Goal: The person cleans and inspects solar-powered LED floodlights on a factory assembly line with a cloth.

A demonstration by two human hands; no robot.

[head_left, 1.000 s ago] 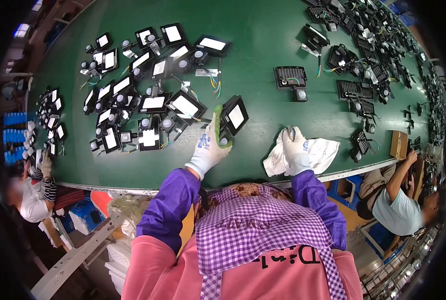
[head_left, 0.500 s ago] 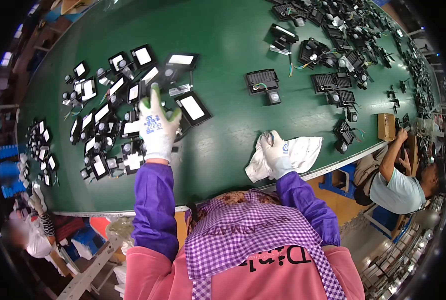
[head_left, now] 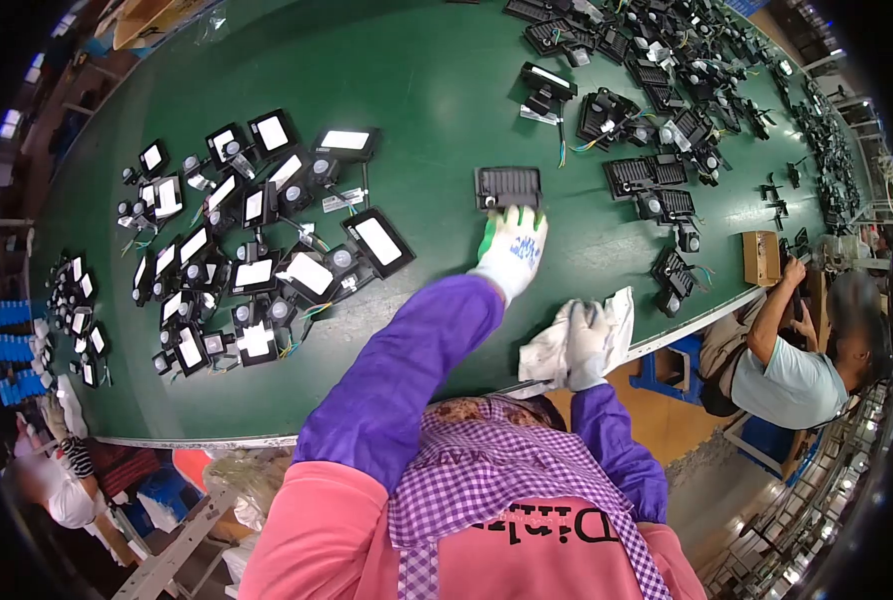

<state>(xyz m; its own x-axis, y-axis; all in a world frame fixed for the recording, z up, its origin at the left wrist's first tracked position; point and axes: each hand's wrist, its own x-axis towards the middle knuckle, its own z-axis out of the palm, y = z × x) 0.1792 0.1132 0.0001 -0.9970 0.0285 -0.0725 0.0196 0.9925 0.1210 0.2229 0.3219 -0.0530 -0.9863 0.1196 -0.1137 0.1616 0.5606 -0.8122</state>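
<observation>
Left grip [head_left: 514,244], black floodlight [head_left: 509,184] beyond, near end covered

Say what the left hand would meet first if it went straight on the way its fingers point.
The black ribbed lamp lies directly ahead of the left hand; its fingertips look to be at the lamp's near edge, though exact contact is unclear.

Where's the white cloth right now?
In the head view, the white cloth is right of centre, by the near edge of the green table, with the right hand on it.
</observation>
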